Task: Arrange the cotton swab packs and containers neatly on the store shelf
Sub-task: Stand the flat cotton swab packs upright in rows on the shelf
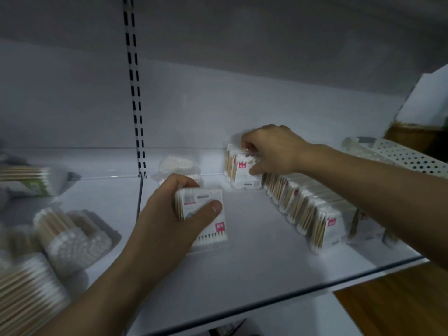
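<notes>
row: shelf right side | end pack: row's rear | mid pack: centre | tub: behind it, rear edge

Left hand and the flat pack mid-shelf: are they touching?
Touching. Head view shows the left hand gripping the flat pack, thumb pressed across its label, fingers curled over its far edge.

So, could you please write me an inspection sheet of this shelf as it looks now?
Surface: white shelf with a clear front rail.
Job's things: row of packs standing along the right; loose pack mid-shelf; swab containers at left, blurred; another container at the back.
Clutter: nothing seen.
Grippers: left hand grips the loose pack; right hand pinches the rearmost pack of the row.
Cables: nothing seen.
Surroundings: slotted upright behind; perforated basket at right; wooden panel lower right.
</notes>
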Demonstrator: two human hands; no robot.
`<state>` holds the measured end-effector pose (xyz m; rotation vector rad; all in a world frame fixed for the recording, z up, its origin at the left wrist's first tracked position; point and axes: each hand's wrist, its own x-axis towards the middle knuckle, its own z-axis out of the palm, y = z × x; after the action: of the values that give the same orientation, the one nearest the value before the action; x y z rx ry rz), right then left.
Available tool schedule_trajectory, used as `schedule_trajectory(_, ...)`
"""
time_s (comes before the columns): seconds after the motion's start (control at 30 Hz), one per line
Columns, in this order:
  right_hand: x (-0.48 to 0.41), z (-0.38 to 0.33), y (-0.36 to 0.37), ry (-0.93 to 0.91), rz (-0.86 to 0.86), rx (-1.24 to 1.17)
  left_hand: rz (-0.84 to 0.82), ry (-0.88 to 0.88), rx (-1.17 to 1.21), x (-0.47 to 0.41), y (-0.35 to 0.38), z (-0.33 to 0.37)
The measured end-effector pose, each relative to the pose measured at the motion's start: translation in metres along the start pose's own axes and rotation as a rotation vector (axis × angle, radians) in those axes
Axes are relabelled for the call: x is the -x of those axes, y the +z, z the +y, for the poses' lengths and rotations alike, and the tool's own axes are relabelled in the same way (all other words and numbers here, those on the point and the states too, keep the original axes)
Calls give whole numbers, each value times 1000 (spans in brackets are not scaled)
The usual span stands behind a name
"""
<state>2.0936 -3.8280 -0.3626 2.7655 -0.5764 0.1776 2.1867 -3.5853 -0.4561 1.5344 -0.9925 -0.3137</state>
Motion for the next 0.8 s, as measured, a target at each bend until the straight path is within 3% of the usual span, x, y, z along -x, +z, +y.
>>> schedule_trajectory(0.27,9,-13,-16,3,51,-20,87,46,121,4,1,13)
schedule_trajectory(0.37,30,-43,-39,-52,224,-578,179,57,213,4,-2,21)
schedule_trajectory(0.47,58,-78,-45,-110,90,-1169,266,53,278,5,-5,28)
schedule_trajectory(0.53,69,-95,-35,-106,86,-1247,307,55,294,5,-6,30)
schedule_trajectory(0.63,74,-113,-18,26,209,-1342,357,57,239,5,-8,27)
schedule_trajectory(0.8,89,-128,-5,174,213,-1486,348,68,227,9,-6,31)
